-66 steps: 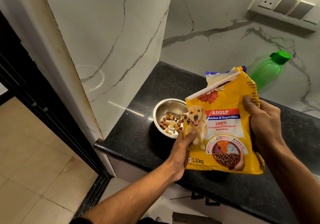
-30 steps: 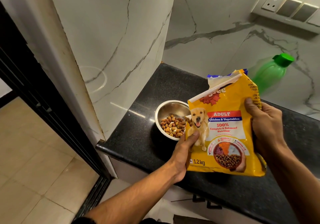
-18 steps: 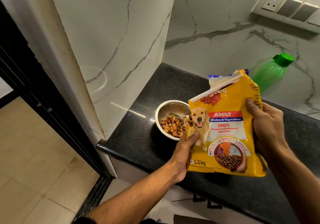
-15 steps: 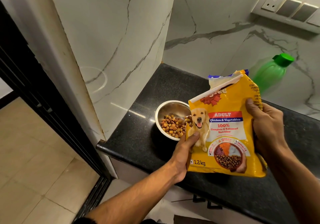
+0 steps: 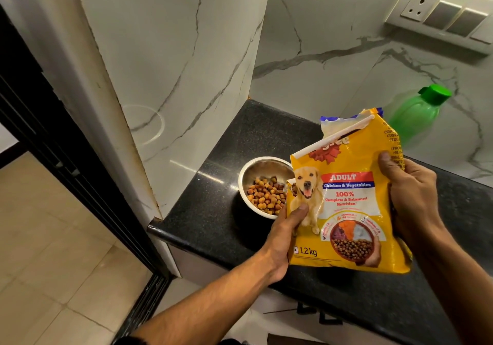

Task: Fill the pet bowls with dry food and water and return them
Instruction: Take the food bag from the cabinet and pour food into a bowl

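Note:
A yellow dry dog food bag (image 5: 346,200) is held above the black counter (image 5: 213,219), tilted left over a steel bowl (image 5: 262,164). Brown kibble (image 5: 266,195) covers the bowl's bottom, and a few pieces show at the bag's torn left corner. My left hand (image 5: 286,234) grips the bag's lower left edge, thumb on the dog picture. My right hand (image 5: 410,192) clasps the bag's right side near the top. A green water bottle (image 5: 416,112) stands behind the bag against the wall, its lower part hidden.
White marble walls close the counter at the left and back. A socket and switch panel (image 5: 442,16) sits high on the back wall. The counter's front edge drops to a tiled floor (image 5: 53,251) at the left, beside a dark door frame (image 5: 66,163).
The kibble pile in the bowl has grown from a thin scatter to a fuller heap. The bag and both hands have barely moved.

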